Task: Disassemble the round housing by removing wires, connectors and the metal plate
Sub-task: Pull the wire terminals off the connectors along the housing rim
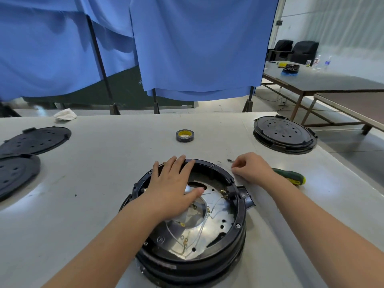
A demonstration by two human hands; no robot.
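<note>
While lying open at the near-centre of the table (pixel 104 163), round housing (pixel 242 213) showing metal plate (pixel 216 227) w/ thin wires (pixel 199 231) and brass connectors (pixel 224 193) inside. Bracing w/ left hand (pixel 172 190) – fingers spread flat over the far rim, gripping nothing. Pinching w/ right hand (pixel 252 168) just beside the rim – fingertips closed on sth tiny, prob. a screw; can't tell. Risking: small part rolling off into clutter by the screwdriver (pixel 291 176), or wires snagging and tearing if the plate is lifted w/ connectors attached.

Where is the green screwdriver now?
The green screwdriver lies on the table, right of the round housing, partly hidden behind the right hand.
</note>
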